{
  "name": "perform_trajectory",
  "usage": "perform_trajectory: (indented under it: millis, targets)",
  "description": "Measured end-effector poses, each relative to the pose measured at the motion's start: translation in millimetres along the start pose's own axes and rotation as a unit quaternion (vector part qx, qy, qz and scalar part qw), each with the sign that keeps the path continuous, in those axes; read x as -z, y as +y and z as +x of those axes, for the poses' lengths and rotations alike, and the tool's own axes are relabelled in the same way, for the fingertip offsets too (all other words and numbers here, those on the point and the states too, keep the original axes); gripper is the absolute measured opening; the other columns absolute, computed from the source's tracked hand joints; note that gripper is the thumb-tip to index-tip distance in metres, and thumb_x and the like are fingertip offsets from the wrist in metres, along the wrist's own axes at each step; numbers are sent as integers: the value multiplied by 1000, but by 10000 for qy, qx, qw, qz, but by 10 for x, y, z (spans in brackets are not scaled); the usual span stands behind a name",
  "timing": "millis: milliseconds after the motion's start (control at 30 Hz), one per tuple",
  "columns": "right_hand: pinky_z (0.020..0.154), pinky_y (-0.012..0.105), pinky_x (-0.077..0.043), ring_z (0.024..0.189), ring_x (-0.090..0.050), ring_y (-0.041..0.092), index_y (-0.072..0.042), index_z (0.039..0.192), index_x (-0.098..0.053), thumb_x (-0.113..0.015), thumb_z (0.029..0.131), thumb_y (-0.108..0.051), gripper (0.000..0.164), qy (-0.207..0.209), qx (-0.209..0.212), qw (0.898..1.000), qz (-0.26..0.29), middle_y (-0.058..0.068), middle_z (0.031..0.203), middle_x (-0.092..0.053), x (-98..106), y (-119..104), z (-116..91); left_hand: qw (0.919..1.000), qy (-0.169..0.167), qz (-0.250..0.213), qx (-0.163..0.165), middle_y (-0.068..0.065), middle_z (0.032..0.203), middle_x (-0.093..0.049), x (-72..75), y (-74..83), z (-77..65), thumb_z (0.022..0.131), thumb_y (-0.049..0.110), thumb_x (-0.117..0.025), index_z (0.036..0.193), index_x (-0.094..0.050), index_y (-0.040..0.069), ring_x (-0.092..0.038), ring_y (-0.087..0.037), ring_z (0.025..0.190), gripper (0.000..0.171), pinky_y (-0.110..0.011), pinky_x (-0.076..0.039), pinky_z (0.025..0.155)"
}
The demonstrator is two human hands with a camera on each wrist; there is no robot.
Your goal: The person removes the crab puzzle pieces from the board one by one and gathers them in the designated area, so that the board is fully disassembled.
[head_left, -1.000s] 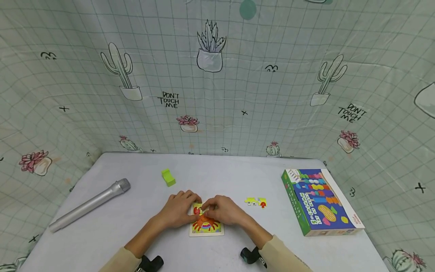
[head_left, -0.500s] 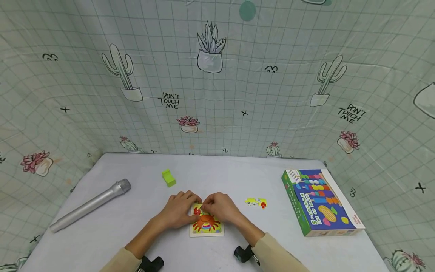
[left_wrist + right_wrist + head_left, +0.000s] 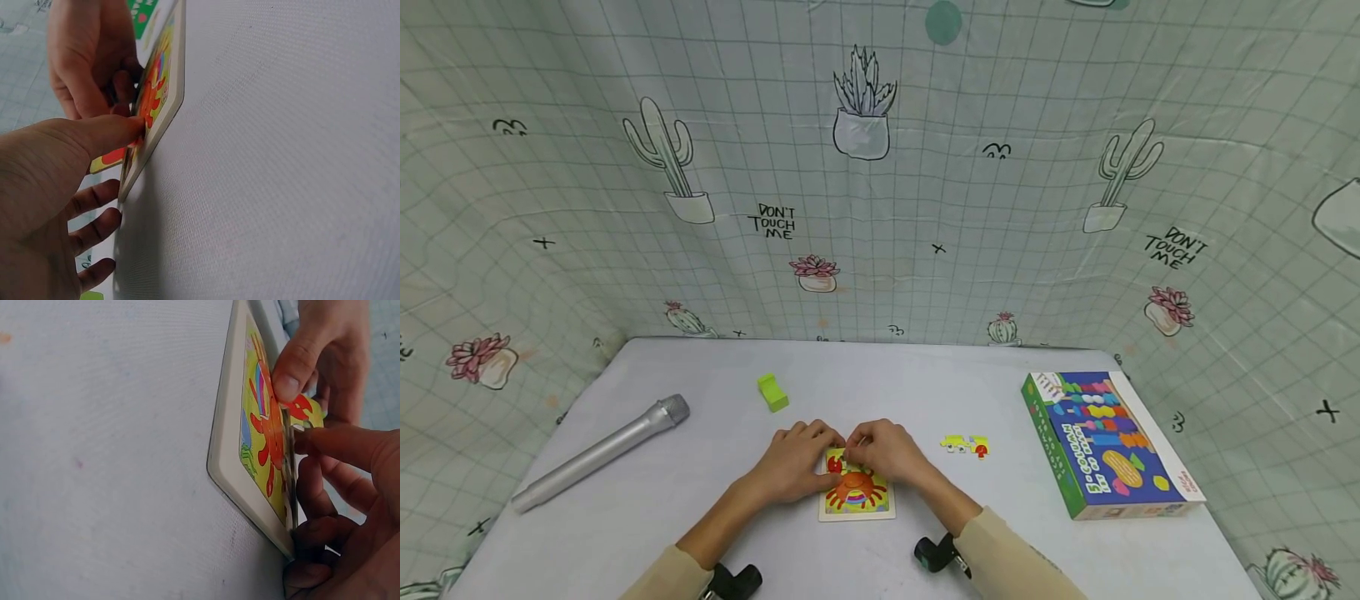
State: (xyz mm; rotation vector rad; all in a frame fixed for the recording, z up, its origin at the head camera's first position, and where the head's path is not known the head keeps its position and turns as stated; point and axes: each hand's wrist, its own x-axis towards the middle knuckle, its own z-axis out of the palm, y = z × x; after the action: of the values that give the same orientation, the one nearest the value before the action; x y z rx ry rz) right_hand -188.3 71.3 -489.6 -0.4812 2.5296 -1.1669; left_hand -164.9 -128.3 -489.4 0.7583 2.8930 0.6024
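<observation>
A small crab jigsaw puzzle (image 3: 855,500) in a pale frame lies on the table between both hands. My left hand (image 3: 793,462) holds it at the left side, thumb pressing on the orange crab (image 3: 272,434) and fingers along the outer edge. The right hand (image 3: 891,454) reaches over the upper right part, thumb and fingers curled together, pinching a puzzle piece mostly hidden by the fingertips. Near both thumbs, a yellow piece with a red claw (image 3: 304,409) stands tilted up from the board in the right wrist view.
Loose yellow-green puzzle pieces (image 3: 965,446) lie right of the right hand. A lime-green block (image 3: 772,392) sits behind the left hand. A silver microphone (image 3: 602,450) lies at the left, and a colourful game box (image 3: 1108,446) at the right.
My right hand has shifted slightly up and left over the puzzle, its fingers drawing together and showing more of the crab. The left hand has stayed in place.
</observation>
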Motion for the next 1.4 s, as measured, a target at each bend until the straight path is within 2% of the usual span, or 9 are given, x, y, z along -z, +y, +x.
perform_trajectory:
  millis: [233,467,733,967,1167,1400]
  targets:
    - [57,25,-45,65,-58,13,-14,90,-74,-69,91,-20,8,-127,141,9992,340,-1,77,-67,42,27,-6,9999,70,44,-68,0,115,-60,5,7,-2,84,37,-79,119,-66,19,-54,-26,108,41,-53,-42,87]
    - [70,28,-47,77,-58,11,-16,90,-73,-69,92,-25,10,44,98,9992,395,-6,83,-68,163,113,-90,9999,71,-4,-101,1,114,-59,8,5,-7,84,37,-78,115,-66,20,-53,-25,106,37,-53,-40,85]
    - [69,32,-43,78,-55,15,-13,90,-74,-71,90,-24,12,344,-355,9980,386,-1,84,-68,564,340,-203,9999,12,-76,70,0,118,-60,0,7,6,84,36,-79,110,-65,25,-54,-28,111,32,-55,-40,89]
    - [63,31,-40,72,-51,17,-9,88,-73,-71,90,-19,11,243,-784,9958,398,4,83,-65,874,500,-298,9999,4,-117,62,1,119,-60,-6,-11,9,84,36,-79,111,-64,25,-53,-26,111,33,-54,-39,90]
    - [59,31,-38,67,-50,17,-10,85,-73,-72,89,-18,10,521,-1174,9916,119,4,79,-65,942,581,-331,9999,31,-132,7,0,118,-60,-10,-8,3,83,35,-79,111,-65,25,-53,-26,110,33,-55,-39,89]
    - [56,31,-36,64,-48,16,-9,84,-74,-72,86,-17,8,536,-1321,9898,55,4,77,-65,960,649,-342,9999,29,-119,5,1,119,-60,-24,-9,2,84,35,-79,111,-64,25,-53,-27,111,32,-54,-39,89]
